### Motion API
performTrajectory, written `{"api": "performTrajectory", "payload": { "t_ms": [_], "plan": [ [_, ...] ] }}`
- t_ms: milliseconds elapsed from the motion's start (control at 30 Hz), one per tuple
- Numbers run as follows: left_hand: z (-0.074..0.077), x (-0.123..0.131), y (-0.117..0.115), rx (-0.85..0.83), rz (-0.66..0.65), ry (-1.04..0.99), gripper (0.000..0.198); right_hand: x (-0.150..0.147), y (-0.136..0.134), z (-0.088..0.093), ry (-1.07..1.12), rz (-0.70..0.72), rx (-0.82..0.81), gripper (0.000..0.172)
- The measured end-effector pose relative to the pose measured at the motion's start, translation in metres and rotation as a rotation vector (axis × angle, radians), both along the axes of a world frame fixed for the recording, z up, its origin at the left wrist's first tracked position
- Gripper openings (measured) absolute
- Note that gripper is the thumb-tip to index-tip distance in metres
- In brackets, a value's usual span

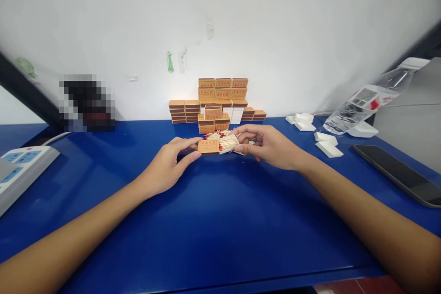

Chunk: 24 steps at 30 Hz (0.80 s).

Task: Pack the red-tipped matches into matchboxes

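Note:
My left hand (pixel 172 161) pinches the orange-brown sleeve of a matchbox (pixel 208 146) between thumb and fingers. From the sleeve's right end a white inner tray (pixel 228 149) sticks out, filled with red-tipped matches (pixel 226 143). My right hand (pixel 265 146) grips the far end of that tray, thumb in front and fingers behind. Just behind the box lies a heap of loose matches (pixel 211 136), partly hidden by the box and my right fingers. Beyond it, stacked matchboxes (pixel 223 94) rise against the wall, with lower stacks on both sides.
White matchbox trays (pixel 329 148) lie to the right, more of them near a tilted plastic bottle (pixel 372 96). A dark phone (pixel 399 172) rests at the right edge. On the left are a power strip (pixel 25 170) and a blurred dark object (pixel 90 105). The table (pixel 206 229) is blue.

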<state>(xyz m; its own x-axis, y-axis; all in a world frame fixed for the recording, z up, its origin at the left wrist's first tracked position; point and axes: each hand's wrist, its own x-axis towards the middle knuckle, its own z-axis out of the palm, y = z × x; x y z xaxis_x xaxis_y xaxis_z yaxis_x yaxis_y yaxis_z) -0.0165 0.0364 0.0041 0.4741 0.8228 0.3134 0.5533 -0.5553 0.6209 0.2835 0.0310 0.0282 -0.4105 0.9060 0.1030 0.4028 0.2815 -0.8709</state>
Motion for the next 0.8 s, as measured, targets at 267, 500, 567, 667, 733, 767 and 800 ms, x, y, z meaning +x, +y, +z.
{"api": "performTrajectory", "payload": {
  "t_ms": [267,500,567,667,733,767,800],
  "plan": [
    [0.003,0.0,0.001,-0.028,0.013,-0.05,0.046,-0.008,-0.003,-0.002,0.038,-0.079,0.037,0.041],
    [0.006,0.002,0.001,-0.151,-0.03,-0.196,0.051,-0.01,-0.006,0.0,0.057,-0.103,0.04,0.04],
    [0.008,0.003,0.0,-0.218,-0.057,-0.243,0.054,-0.011,-0.006,-0.001,0.071,-0.104,0.037,0.041],
    [0.011,0.004,-0.001,-0.289,-0.077,-0.3,0.057,-0.012,-0.006,-0.001,0.11,-0.101,0.008,0.043],
    [0.013,0.004,-0.002,-0.314,-0.074,-0.324,0.058,-0.012,-0.007,-0.001,0.134,-0.101,-0.013,0.046],
    [0.013,0.004,-0.003,-0.323,-0.067,-0.327,0.059,-0.013,-0.007,-0.002,0.144,-0.102,-0.018,0.047],
    [0.013,0.004,-0.003,-0.332,-0.059,-0.325,0.059,-0.013,-0.007,-0.002,0.152,-0.102,-0.021,0.047]
  ]
}}
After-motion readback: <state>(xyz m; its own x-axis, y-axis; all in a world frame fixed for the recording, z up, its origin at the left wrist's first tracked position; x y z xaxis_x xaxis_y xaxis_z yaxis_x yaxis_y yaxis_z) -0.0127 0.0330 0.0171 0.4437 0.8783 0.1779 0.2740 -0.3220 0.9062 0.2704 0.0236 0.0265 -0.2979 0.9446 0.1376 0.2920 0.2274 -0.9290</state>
